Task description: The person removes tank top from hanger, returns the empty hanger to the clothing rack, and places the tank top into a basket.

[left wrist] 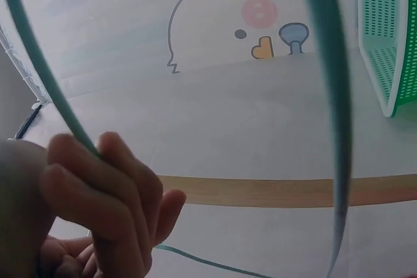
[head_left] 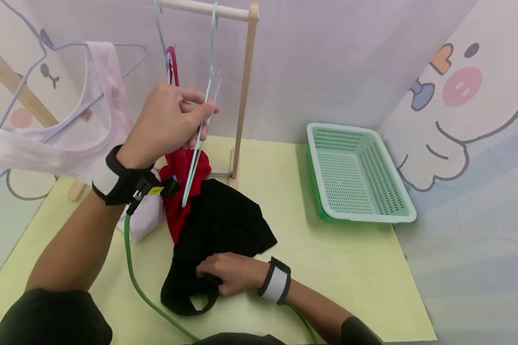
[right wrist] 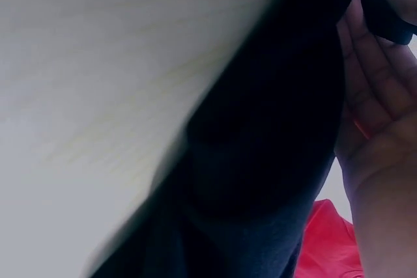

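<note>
My left hand (head_left: 166, 115) pinches the wire of a mint-green hanger (head_left: 212, 52), whose hook is up at the rack's rod. In the left wrist view the hanger (left wrist: 333, 76) runs through bent fingers, with no garment seen on it. A black garment (head_left: 229, 220) with a strap loop lies crumpled on the table. At its near part my right hand (head_left: 237, 273) grips the cloth. The right wrist view shows the black cloth (right wrist: 267, 115) close up, with a fold of it between thumb and fingers.
A wooden rack with a pale rod (head_left: 198, 5) stands at the back. On it hangs a white top (head_left: 64, 153) on a blue hanger. Red cloth (head_left: 174, 211) and a pale cloth (head_left: 144, 220) lie behind the black garment. A green basket (head_left: 349, 182) stands at right.
</note>
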A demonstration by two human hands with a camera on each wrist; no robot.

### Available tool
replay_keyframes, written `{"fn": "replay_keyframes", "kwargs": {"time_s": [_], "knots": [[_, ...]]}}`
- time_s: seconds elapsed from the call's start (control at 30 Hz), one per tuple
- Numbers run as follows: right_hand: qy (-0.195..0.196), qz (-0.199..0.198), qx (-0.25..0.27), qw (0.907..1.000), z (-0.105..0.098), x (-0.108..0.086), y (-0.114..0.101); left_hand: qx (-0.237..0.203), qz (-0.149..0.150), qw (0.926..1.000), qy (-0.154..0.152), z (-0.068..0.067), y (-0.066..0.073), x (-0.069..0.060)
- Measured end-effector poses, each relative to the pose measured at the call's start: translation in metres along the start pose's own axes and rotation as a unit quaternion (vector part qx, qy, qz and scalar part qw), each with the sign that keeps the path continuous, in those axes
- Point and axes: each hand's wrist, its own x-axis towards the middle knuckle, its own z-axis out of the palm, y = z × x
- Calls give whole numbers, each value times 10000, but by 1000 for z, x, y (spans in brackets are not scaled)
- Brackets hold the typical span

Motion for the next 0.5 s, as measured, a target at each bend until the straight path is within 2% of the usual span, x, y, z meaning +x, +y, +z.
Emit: {"fn": "replay_keyframes", "kwargs": {"time_s": [0.17,0.33,0.4,0.5], "knots": [[80,26,15,10000,1,-2,1,400,44,9991,98,4,-7,-6],[291,27,77,9995,-1,-7,2,665,54,9975,245,9,-15,-18],[413,26,62,9991,-3,-10,2,823,88,9957,407,10,-17,-24],[598,15,-7,9982,-5,-14,4,1248,495,9871,870,11,-19,-37]]}}
